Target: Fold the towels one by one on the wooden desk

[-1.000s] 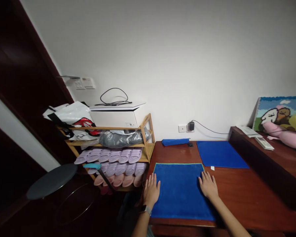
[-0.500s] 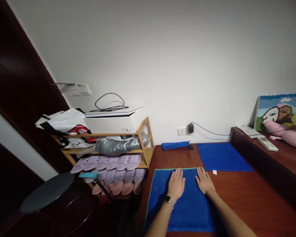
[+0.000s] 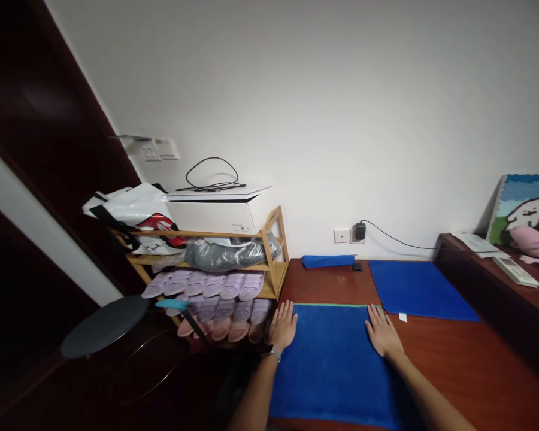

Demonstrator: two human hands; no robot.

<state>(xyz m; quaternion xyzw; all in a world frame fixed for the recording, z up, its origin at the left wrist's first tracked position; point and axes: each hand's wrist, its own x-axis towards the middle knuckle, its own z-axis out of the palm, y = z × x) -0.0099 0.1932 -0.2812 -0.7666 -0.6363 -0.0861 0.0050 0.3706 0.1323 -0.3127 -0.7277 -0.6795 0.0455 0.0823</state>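
Note:
A blue cloth with a green edge lies spread flat on the reddish-brown table. At its far left corner rests my left hand, palm down, fingers stretched out. My right hand lies flat on the far right corner, its fingers slightly apart. Neither hand holds anything. Behind and to the right is a second blue cloth with a small white tag. A rolled or folded blue cloth sits by the wall.
Left of the table stands a wooden rack with slippers, a white box and a bag. A round stool is at the left. On the raised ledge at right lie a remote and a pink plush toy.
My left hand has moved left across the cloth to its far left corner. My right hand stays at the far right corner. The view has shifted slightly, moving the background rightward.

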